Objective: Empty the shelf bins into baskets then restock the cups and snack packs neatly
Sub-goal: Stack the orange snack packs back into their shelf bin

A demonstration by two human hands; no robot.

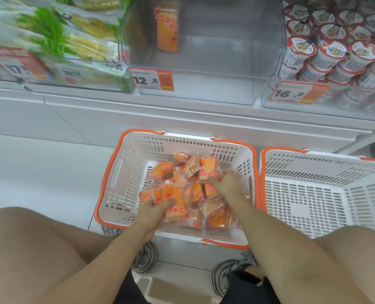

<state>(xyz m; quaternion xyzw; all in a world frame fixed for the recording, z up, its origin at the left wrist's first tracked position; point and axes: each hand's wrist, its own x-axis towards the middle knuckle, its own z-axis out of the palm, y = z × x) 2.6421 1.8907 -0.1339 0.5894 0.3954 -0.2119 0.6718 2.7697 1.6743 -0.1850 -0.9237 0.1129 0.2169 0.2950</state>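
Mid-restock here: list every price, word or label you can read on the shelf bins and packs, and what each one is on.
"12.8": price tag on the middle clear bin.
"16.8": price tag on the cup bin.
"17", rest blurred: price tag on the left bin.
Orange snack packs in the basket: printed characters, too blurred to read.
Cup lids: print unreadable.

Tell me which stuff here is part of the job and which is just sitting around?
Part of the job:
- orange snack packs in the left basket
- empty right basket
- middle shelf bin, one orange pack standing in it
- cups in the right bin
- left hand, gripping a pack
- right hand, on the pile

Just sitting around:
- green-and-yellow bags
- price tags
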